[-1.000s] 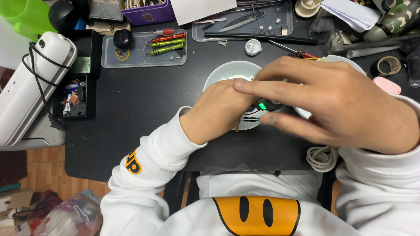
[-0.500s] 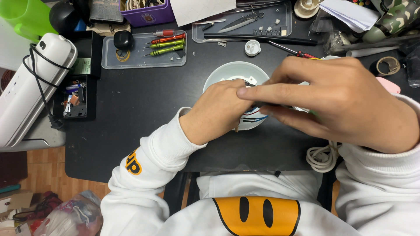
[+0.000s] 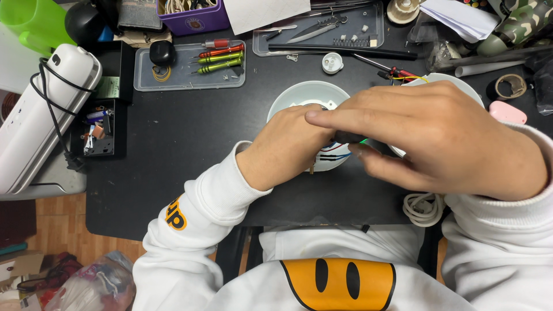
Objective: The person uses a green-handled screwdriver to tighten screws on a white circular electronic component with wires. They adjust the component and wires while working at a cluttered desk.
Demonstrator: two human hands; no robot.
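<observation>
A round white device housing (image 3: 299,93) lies on the black desk (image 3: 190,150), with red and blue wires (image 3: 334,152) showing at its lower edge. My left hand (image 3: 285,147) rests closed over the housing's lower part and holds it. My right hand (image 3: 438,138) hovers over the housing's right side, fingers pinched on a thin black tool with a green glow (image 3: 360,140) at its tip. A second white round shell (image 3: 455,80) peeks out behind my right hand. Most of the housing's inside is hidden by both hands.
A clear tray (image 3: 173,78) with red and green screwdrivers (image 3: 222,57) sits at the back left; another tray (image 3: 322,31) holds tweezers and small parts. A white appliance with a black cord (image 3: 40,115) lies far left. A coiled white cable (image 3: 423,207) sits at the desk's front edge.
My right hand has shifted slightly left and lower over the housing, with the index finger now stretched across my left hand. The left hand has stayed in place.
</observation>
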